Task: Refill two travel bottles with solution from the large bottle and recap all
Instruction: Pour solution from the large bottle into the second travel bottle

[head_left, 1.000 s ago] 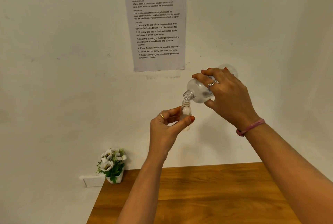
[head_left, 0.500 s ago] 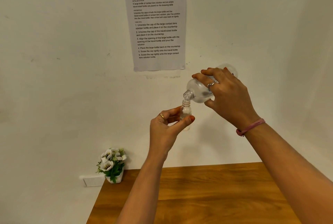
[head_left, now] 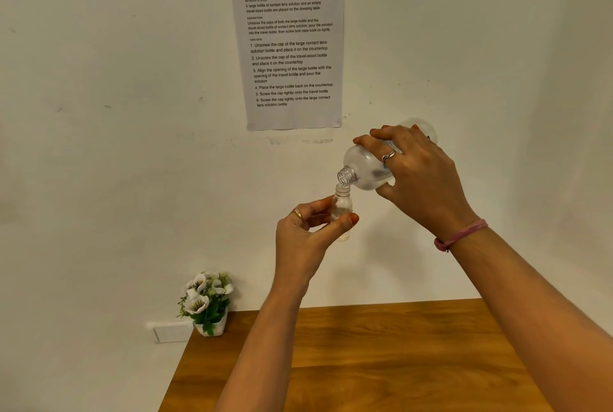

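Her right hand point(head_left: 421, 176) grips the tilted large bottle point(head_left: 365, 169), mouth over the travel bottle point(head_left: 342, 204) pinched in her left hand point(head_left: 306, 232); any flow is too faint to see.

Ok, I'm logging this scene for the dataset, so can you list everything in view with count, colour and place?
large bottle: one, clear, uncapped, tipped with its mouth over the small bottle, held in the air
travel bottle: one, clear, uncapped, upright under the large bottle's mouth
instruction sheet: one, white with black print, stuck on the wall
potted flowers: one, white blooms and green leaves in a white pot, at the table's far left corner
wall plate: one, white, low on the wall left of the pot
table: one, brown wood, at the bottom
left hand: gold ring, fingers pinching the travel bottle
right hand: silver ring, pink wrist band, gripping the large bottle
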`<state>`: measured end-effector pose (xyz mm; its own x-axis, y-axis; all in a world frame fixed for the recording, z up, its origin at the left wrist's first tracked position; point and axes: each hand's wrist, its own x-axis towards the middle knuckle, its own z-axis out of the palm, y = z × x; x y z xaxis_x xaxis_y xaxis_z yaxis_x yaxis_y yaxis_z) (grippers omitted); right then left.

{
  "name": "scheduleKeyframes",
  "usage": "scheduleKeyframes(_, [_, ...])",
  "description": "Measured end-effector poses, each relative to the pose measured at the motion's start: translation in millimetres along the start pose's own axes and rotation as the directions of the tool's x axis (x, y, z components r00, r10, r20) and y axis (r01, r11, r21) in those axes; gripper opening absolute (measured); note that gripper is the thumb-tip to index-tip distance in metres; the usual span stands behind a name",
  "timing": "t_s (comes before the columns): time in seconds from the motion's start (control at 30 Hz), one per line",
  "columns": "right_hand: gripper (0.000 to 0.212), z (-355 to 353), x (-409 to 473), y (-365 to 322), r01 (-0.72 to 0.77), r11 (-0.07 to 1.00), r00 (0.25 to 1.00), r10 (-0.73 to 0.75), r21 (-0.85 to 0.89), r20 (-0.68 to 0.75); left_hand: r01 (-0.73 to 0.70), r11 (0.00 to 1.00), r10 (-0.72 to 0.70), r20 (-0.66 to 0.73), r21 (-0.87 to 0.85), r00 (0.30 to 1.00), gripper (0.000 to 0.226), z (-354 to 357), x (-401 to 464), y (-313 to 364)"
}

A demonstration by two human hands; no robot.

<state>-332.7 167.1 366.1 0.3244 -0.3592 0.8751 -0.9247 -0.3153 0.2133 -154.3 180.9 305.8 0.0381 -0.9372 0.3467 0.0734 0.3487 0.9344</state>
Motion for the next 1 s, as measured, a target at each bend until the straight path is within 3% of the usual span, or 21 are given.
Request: scheduleKeyframes(1.0, [0.064, -3.8, 2.0, -2.0, 0.019, 1.000, 1.000, -0.019, -0.014, -0.015, -0.018, 1.000, 0.018, 0.009, -0.023, 1.000, 0.034, -0.5, -3.2, 4.0])
